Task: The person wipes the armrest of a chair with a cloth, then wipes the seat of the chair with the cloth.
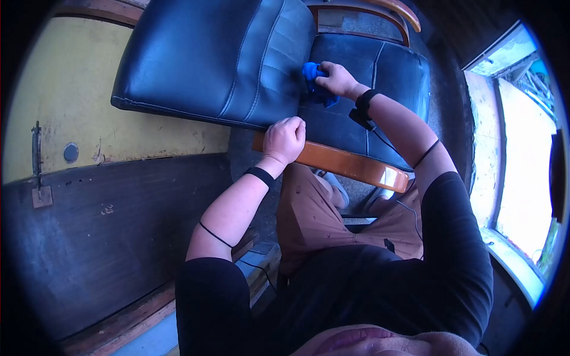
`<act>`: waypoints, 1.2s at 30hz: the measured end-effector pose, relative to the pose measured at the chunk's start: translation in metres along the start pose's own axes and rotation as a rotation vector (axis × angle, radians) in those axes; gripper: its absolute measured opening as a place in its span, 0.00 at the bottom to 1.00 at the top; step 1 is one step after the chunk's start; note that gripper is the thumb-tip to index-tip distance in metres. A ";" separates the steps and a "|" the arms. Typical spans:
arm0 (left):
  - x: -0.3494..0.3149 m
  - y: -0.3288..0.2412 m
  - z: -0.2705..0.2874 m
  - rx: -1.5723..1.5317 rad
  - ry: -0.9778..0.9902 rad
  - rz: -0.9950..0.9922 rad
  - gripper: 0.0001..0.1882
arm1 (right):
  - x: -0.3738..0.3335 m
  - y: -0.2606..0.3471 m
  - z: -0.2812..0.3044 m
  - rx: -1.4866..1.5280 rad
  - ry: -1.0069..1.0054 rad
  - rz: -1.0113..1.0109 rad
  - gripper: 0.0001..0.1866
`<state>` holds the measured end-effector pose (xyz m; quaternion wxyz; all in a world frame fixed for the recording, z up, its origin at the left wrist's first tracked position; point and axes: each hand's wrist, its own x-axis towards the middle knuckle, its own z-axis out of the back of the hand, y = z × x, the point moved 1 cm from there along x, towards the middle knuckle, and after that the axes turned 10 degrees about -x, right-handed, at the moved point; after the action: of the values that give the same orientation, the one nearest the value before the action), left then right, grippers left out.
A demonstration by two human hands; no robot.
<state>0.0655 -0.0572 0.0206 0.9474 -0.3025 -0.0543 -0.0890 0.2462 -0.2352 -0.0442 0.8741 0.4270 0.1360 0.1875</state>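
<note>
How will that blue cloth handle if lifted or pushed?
Probably floppy: the blue cloth bunches into soft folds at the right hand. Likely light, being small enough for that one hand to gather. It may slide fairly easily over the seat, whose dark surface looks smooth apart from its seams.

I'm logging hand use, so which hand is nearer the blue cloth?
Right. The right hand holds the blue cloth at the black chair seat; the left hand is apart from it, curled at the wooden armrest.
</note>
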 end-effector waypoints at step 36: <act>0.003 -0.002 0.004 -0.020 0.056 0.030 0.06 | -0.020 -0.055 -0.091 -0.725 0.556 0.308 0.17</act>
<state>0.0681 -0.0567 0.0259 0.9468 -0.3100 -0.0221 -0.0841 0.2033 -0.2120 -0.1408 0.8592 0.0436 0.2258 0.4570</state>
